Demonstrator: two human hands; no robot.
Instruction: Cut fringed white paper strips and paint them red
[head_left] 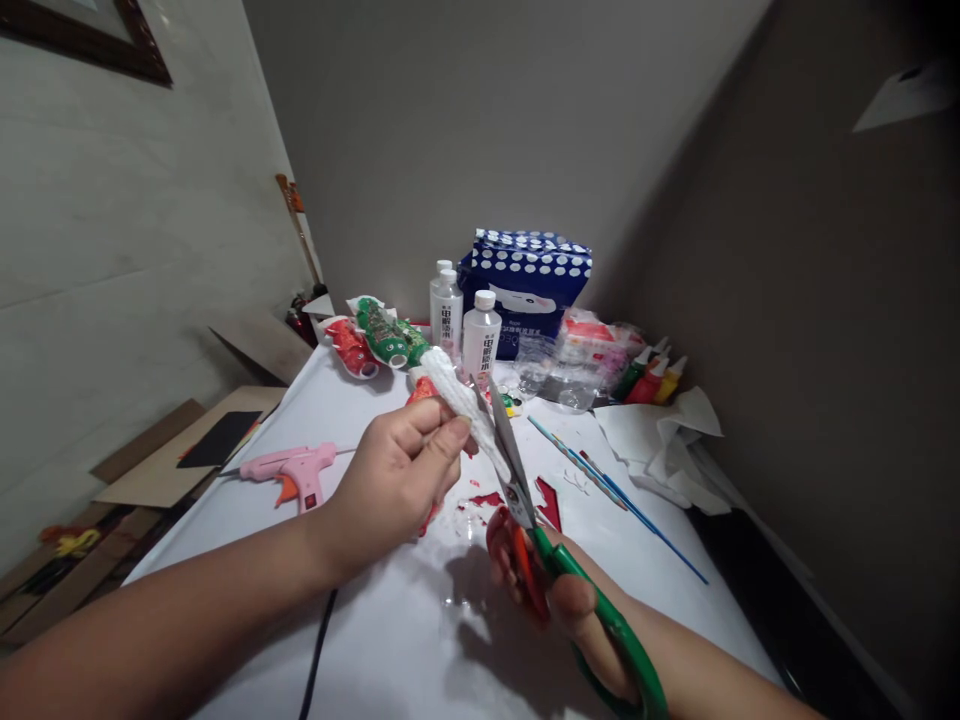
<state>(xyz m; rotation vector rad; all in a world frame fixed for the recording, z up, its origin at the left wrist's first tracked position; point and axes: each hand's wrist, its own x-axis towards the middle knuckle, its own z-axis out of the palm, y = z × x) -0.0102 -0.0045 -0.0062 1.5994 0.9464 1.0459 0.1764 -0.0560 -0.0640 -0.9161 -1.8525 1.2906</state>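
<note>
My left hand [409, 465] is closed in a pinch on a white, ridged, soft-looking strip [450, 385], which slants from upper left to lower right. In my right hand [576, 605] are scissors [526, 508] with a green and orange-red handle. Their blades are parted and point up and away, and the strip's lower end lies at the blades near the pivot. Whether the edges touch the strip I cannot tell. Below, red scraps [549, 500] lie on the white tabletop [397, 620]. An orange-red object [424, 388] is partly hidden behind my left hand.
A pink glue gun [289, 470] lies left, with green [384, 335] and red [349, 348] painted bottles behind it. White-capped bottles [481, 335] and a blue dotted package [529, 275] stand at the back. Paintbrushes [577, 460], crumpled paper [660, 445] and paint bottles [649, 380] are right.
</note>
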